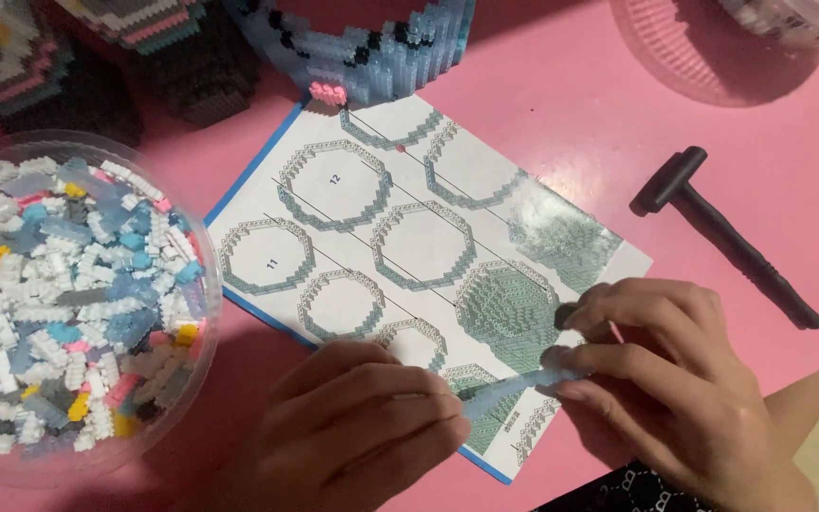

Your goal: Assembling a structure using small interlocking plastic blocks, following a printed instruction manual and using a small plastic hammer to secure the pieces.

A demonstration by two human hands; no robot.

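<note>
Both hands meet low in the view over the bottom edge of an instruction sheet (400, 237). The left hand (362, 427) is curled, its fingertips pinching one end of a thin pale-blue strip of small bricks (514, 384); the right hand (665, 379) pinches the other end between thumb and fingers, so the strip spans the gap between them, tilted slightly and held just above the sheet. The sheet lies angled on the pink surface (561, 104), printed with ring-shaped and filled round build diagrams and edged in blue. To the right of the sheet, apart from the right hand, a small black hammer-shaped tool (727, 237) lies on the surface. To the left, a round clear tub (203, 284) holds loose small bricks in white, blue, grey, pink and yellow. Along the top edge stand built brick models: a pale-blue one (372, 47) touching the sheet's upper corner, and darker ones (97, 47) beside it. A second clear container (703, 47) sits at the top right.
</note>
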